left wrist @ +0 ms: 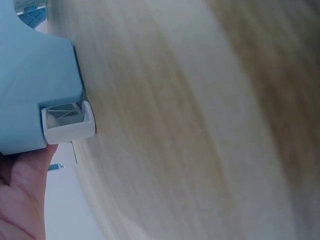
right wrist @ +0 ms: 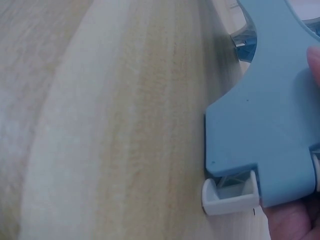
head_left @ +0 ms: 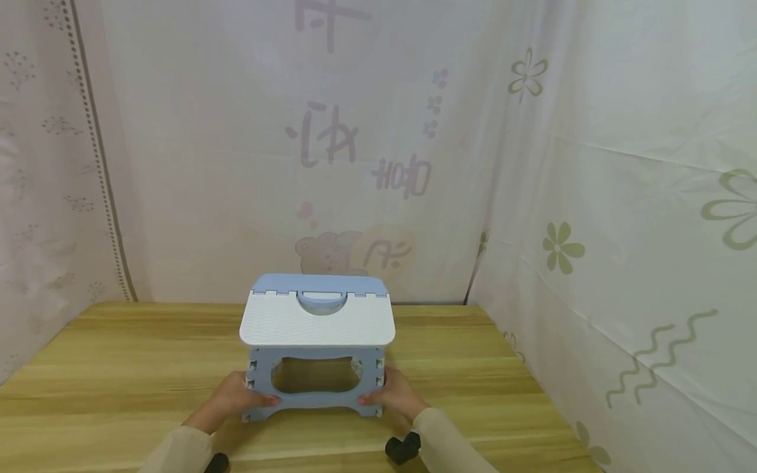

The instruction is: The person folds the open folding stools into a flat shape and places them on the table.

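Blue-and-white stool (head_left: 319, 325) stands upright on the wood-grained counter (head_left: 148, 368) in front of me, a blue leg panel facing me. Its rear legs are mostly hidden behind that panel; only pale scraps show through the corners of the big opening, and I can't make out how they sit on the counter. Both wrist views cut the stool off, each giving little more than one blue foot with its white end piece, close against the wood. The counter's near edge falls below what my head view takes in, and my sleeves (head_left: 180, 453) run out of it too. A dark object (head_left: 404, 449) by my right cuff is hard to identify, and another at my left is cut by the bottom edge.

My left hand (head_left: 236, 396) is clamped on the left side of the leg panel, thumb laid across its front, the other fingers out of sight round the side. My right hand (head_left: 399, 395) grips the opposite side the same way, thumb on the blue front. How tightly they press I cannot tell. Behind the counter hangs a pale printed cloth (head_left: 207, 164), its characters faint and its top cut off
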{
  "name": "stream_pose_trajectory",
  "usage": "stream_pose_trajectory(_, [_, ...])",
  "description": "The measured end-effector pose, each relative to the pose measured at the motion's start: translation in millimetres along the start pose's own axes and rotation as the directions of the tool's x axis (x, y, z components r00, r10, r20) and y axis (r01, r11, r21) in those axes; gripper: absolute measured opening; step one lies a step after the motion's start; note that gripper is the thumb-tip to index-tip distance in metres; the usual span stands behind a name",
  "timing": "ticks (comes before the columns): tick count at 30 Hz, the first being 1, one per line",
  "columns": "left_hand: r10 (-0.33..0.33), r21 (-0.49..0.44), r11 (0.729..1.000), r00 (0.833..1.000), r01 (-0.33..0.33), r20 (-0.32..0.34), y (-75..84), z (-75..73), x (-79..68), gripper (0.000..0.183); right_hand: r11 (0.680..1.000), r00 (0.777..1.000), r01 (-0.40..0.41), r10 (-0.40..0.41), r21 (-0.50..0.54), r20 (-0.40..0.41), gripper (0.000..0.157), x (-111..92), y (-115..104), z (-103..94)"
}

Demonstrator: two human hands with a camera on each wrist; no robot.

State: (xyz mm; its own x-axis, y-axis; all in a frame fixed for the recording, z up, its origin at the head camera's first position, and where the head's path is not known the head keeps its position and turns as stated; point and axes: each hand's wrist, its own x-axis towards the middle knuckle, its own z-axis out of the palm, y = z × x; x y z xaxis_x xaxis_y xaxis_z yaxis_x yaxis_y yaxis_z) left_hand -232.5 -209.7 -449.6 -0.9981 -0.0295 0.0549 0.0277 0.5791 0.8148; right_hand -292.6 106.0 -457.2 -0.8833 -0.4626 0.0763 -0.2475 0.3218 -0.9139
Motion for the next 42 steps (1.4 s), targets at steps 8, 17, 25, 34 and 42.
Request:
stream_pose_trajectory(8, [-0.002, 0.003, 1.000, 1.000, 0.002, 0.002, -0.8, 0.8, -0.4, 0.047, 1.000, 1.000, 0.006, -0.006, -0.011, 0.007, 0.055, 0, 2, -0.5])
stream_pose_trajectory(17, [0.001, 0.012, 1.000, 1.000, -0.001, 0.002, -2.7, 0.0, -0.2, 0.048, 0.998, 1.000, 0.023, -0.022, -0.052, 0.012, 0.053, 1, 1, -0.5])
stream_pose_trajectory(25, [0.014, 0.007, 1.000, 1.000, -0.014, 0.006, -8.3, 1.8, 2.4, 0.046, 0.999, 1.000, 0.023, -0.023, -0.046, 0.010, 0.049, 4, 8, 0.1])
stream_pose_trajectory(34, [0.008, 0.003, 1.000, 1.000, -0.008, 0.013, -8.2, 1.4, 1.4, 0.047, 0.999, 1.000, 0.021, -0.021, -0.034, 0.007, 0.052, 4, 9, 0.0])
stream_pose_trajectory(42, [0.007, 0.015, 1.000, 1.000, -0.007, 0.012, -7.4, 1.6, 2.2, 0.046, 0.999, 0.999, 0.035, -0.035, -0.027, 0.013, 0.053, 5, 10, -0.2])
